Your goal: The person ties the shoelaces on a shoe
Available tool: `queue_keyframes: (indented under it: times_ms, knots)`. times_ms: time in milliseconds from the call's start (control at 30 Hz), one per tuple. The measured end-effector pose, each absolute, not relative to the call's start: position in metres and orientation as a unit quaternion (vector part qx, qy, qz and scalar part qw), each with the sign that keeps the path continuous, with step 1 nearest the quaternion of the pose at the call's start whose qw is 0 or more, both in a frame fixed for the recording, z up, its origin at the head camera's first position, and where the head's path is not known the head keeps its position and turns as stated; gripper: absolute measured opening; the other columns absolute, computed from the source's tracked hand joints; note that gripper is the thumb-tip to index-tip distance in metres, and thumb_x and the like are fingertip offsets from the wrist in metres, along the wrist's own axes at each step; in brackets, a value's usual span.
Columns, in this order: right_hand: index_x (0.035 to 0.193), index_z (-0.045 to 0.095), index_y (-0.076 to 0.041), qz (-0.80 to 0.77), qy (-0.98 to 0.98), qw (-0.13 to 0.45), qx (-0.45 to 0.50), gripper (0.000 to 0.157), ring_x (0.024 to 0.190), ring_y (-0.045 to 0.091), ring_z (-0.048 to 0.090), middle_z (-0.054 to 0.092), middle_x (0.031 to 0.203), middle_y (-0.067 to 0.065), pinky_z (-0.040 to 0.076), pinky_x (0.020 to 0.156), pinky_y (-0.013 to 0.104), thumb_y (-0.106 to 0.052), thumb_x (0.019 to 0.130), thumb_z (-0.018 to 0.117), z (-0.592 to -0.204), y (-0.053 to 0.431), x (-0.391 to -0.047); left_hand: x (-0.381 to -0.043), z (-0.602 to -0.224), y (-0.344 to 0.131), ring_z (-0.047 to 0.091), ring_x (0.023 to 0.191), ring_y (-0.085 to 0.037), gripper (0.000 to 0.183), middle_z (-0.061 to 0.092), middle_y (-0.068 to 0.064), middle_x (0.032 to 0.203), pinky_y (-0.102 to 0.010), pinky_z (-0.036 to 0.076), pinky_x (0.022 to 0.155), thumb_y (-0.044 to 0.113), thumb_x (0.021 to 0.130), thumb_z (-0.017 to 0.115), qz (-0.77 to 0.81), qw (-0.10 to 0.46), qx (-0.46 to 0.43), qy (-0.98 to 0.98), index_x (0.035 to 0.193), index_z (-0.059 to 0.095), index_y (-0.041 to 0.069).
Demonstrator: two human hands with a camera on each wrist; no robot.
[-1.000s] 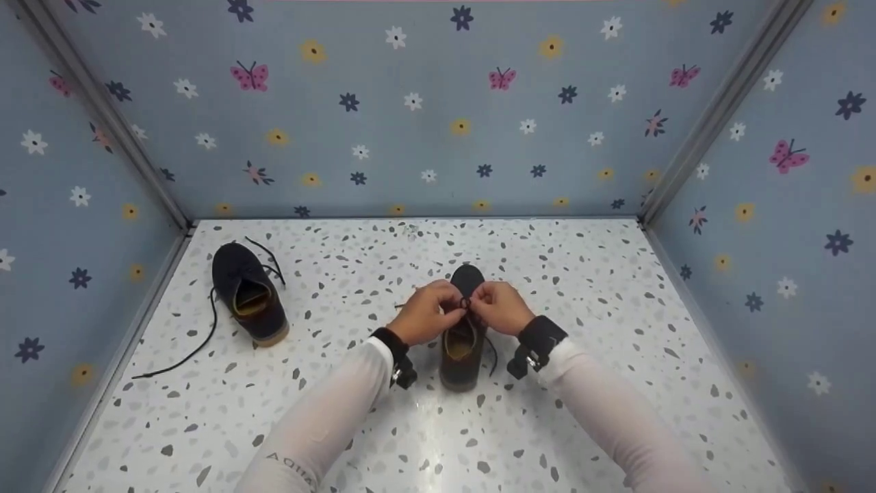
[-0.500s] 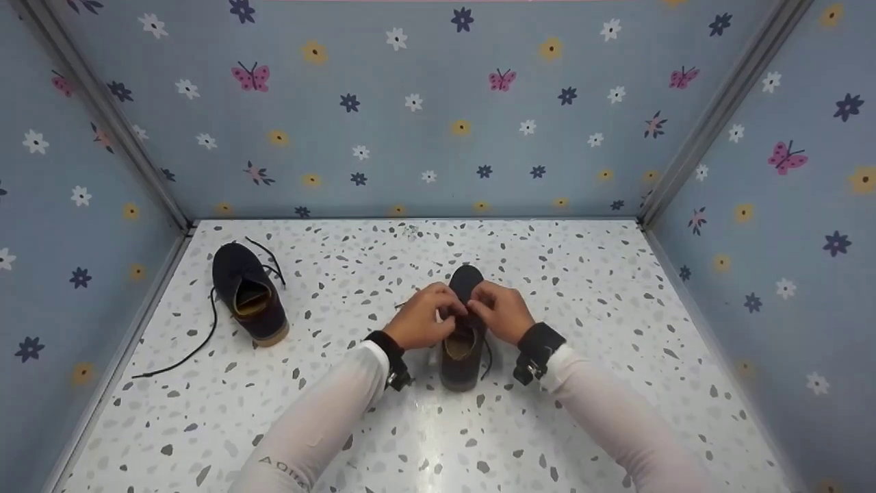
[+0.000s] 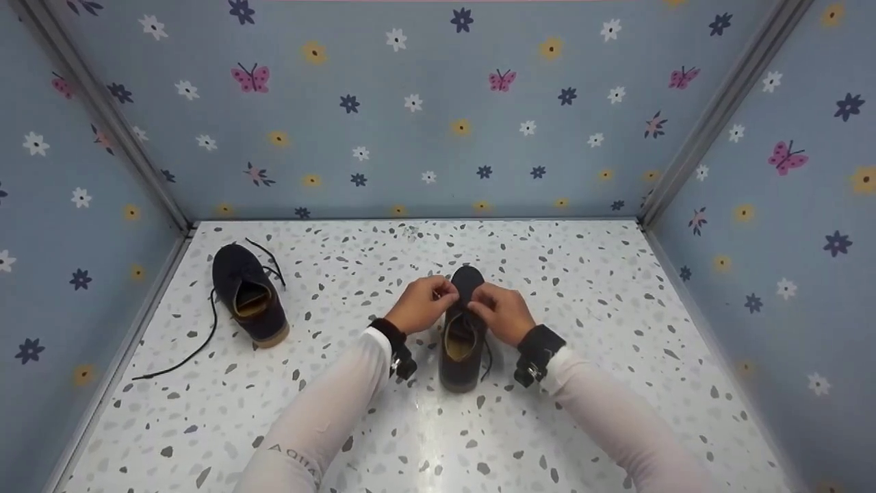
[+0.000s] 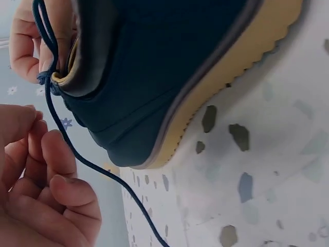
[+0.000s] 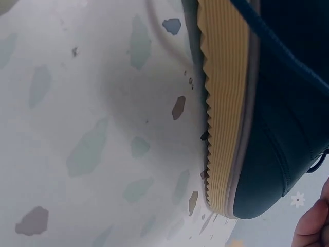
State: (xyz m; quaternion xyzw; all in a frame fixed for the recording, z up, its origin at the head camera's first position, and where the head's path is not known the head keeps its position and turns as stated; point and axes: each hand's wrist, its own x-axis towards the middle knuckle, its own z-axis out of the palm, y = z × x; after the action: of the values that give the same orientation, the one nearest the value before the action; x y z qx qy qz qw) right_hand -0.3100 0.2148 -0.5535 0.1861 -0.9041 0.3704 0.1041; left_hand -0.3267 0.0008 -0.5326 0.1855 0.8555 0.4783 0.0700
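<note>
A dark lace-up shoe with a tan ridged sole stands on the speckled surface, toe pointing away. Over its front my right hand pinches the shoelace close to the knot. To the shoe's left my left hand has curled fingers, thumb and forefinger tips together, with nothing seen between them. In the left wrist view a doubled strand rises from the knot, while a single blue shoelace runs down past the left fingertips. The right wrist view shows the shoe's side and right fingertips at the edge.
At the far left stands a matching shoe, its loose lace trailing out toward the front left. Flower-patterned panels enclose the back and both sides of the surface.
My left hand has drawn back from the knot, up and to the left, uncovering the shoe's opening. My right hand stays at the laces. The other shoe has not moved.
</note>
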Motion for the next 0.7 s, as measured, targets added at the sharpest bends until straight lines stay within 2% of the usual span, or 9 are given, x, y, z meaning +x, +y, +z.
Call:
queue_keyframes:
  times_ms: [333, 700]
  knots:
    - [0.090, 0.070, -0.011, 0.370, -0.903, 0.112, 0.190, 0.012, 0.070, 0.009, 0.061, 0.074, 0.082, 0.003, 0.051, 0.065, 0.024, -0.020, 0.094, 0.078, -0.552, 0.214, -0.310, -0.334, -0.521, 0.008, 0.064, 0.088, -0.013, 0.012, 0.072, -0.001, 0.098, -0.030, 0.053, 0.082, 0.023, 0.102, 0.067, 0.434, 0.145, 0.197, 0.867, 0.102, 0.074, 0.014]
    - [0.088, 0.072, -0.010, 0.361, -0.896, 0.136, 0.220, 0.011, 0.074, 0.010, 0.062, 0.074, 0.082, 0.002, 0.051, 0.069, 0.026, -0.017, 0.091, 0.080, -0.552, 0.215, -0.311, -0.337, -0.515, 0.009, 0.061, 0.087, -0.013, 0.017, 0.071, -0.006, 0.102, -0.032, 0.053, 0.083, 0.019, 0.105, 0.059, 0.367, 0.172, 0.244, 0.881, 0.107, 0.070, 0.006]
